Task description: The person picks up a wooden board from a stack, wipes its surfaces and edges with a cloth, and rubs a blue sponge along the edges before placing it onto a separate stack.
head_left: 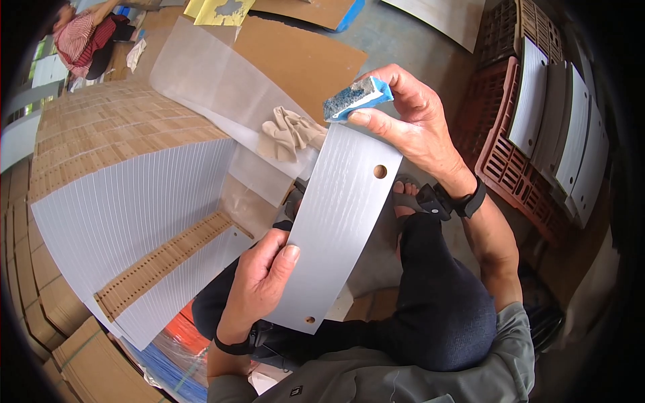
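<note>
My left hand (259, 279) grips the left edge of a pale grey wood-grained panel (339, 208), its thumb lying on the face. One round hole shows near each end of the panel, which slants up and away over my lap. Between thumb and fingers, my right hand (413, 114) pinches a sanding block (356, 99) wrapped in blue, with a grey, speckled, worn side. The block sits at the panel's far end; whether it touches the edge I cannot tell. Just left of that end lies a crumpled beige cloth (289, 134).
A large stack of similar panels (144, 201) stands at my left. Reddish-brown plastic crates (500, 158) at the right hold more panels (557, 121). Brown board (295, 57) and translucent sheeting (208, 70) lie ahead. Another person (84, 40) sits at the far left.
</note>
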`<action>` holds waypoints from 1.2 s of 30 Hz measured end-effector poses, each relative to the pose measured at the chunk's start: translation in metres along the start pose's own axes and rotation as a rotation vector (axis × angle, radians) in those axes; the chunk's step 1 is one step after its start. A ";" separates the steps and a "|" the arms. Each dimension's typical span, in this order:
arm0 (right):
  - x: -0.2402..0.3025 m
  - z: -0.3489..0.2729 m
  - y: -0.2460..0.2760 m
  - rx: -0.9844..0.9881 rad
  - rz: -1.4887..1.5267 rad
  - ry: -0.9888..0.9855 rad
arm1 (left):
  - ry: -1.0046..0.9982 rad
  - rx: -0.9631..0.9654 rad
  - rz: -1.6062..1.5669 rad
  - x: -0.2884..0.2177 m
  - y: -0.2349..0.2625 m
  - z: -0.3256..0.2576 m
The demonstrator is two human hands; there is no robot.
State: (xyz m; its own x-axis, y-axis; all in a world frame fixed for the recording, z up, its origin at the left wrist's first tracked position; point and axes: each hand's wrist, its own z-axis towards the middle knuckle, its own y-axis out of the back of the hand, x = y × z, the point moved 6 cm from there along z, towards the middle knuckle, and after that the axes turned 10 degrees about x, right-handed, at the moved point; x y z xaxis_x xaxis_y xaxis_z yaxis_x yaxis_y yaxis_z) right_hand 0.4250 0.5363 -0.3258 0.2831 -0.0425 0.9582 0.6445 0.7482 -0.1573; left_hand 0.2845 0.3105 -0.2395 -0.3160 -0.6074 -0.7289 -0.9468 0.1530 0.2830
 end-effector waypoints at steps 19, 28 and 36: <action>0.000 0.008 -0.003 0.019 -0.014 0.001 | -0.005 -0.008 -0.020 0.005 0.006 0.003; -0.001 0.012 -0.006 0.029 -0.010 -0.005 | -0.017 -0.016 -0.054 0.008 0.009 0.003; 0.000 0.015 -0.007 0.020 -0.045 -0.025 | -0.040 -0.016 -0.051 0.010 0.011 0.004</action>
State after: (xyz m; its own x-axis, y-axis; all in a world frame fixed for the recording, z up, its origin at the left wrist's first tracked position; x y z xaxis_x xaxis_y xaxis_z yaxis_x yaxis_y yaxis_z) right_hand 0.4100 0.5405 -0.3208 0.2363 -0.0600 0.9698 0.6418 0.7590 -0.1094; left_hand 0.2710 0.3096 -0.2462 -0.2701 -0.5822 -0.7668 -0.9607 0.1101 0.2549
